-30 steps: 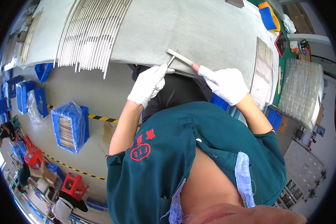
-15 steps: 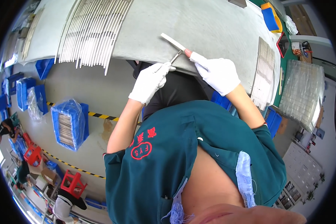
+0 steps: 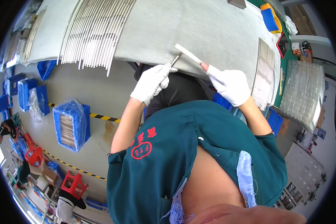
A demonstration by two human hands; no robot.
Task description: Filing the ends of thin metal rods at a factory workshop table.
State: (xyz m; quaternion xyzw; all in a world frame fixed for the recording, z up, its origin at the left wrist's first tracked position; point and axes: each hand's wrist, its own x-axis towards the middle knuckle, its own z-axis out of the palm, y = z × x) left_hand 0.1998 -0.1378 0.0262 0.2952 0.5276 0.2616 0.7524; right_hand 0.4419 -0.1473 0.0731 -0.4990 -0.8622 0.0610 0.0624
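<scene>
My left hand (image 3: pixel 152 83), in a white glove, is closed around a thin metal rod (image 3: pixel 176 59) whose tip points up and to the right. Most of the rod's length is hidden by the glove. My right hand (image 3: pixel 232 86), also gloved but with one fingertip bare, grips a narrow flat white stick (image 3: pixel 188 53). The stick slants up to the left and crosses just by the rod's tip; whether they touch I cannot tell. Both hands are at the near edge of a table with a pale cloth (image 3: pixel 156 30).
Many long metal rods (image 3: pixel 97 31) lie side by side at the table's left, their ends overhanging. A second row of rods (image 3: pixel 263 71) lies at the right. A plastic-wrapped blue crate (image 3: pixel 71 125) holding rods stands on the floor. Other people are at lower left.
My right hand has moved right and slightly down, drawing the white stick along across the rod's tip. My left hand stays nearly in place with the rod.
</scene>
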